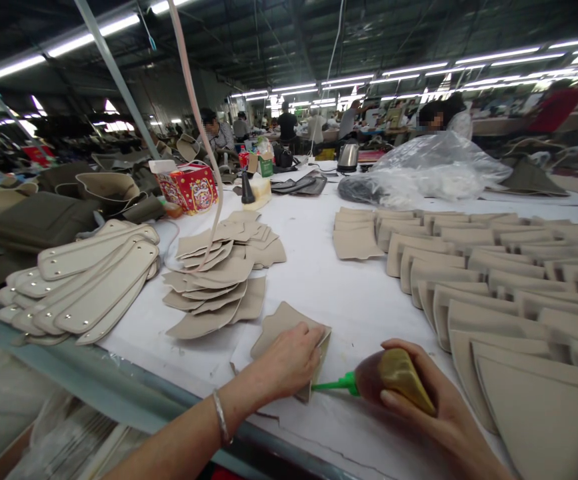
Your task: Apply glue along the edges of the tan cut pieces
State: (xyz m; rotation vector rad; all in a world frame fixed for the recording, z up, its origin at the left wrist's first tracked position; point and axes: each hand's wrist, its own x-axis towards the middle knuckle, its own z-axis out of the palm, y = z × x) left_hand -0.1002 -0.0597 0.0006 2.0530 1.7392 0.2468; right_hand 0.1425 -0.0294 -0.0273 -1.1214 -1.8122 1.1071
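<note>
My left hand (289,357), with a silver bangle on the wrist, grips a beige leather piece (281,320) near the front edge of the table, its fingers curled over the piece's right side. My right hand (436,393) is wrapped around a squeeze bottle (393,377) of amber-brown liquid, which lies tilted on its side. Its long green nozzle (333,383) points left, and the tip is at the lower right edge of the leather piece. Whether liquid is coming out cannot be made out.
Loose beige pieces (219,287) are piled left of centre. Rows of folded beige pieces (489,280) cover the right side. Cream straps with metal studs (103,287) lie at the left. Behind are a red box (191,190), a kettle (347,158) and plastic bags (433,170). A pink hose (191,93) hangs down.
</note>
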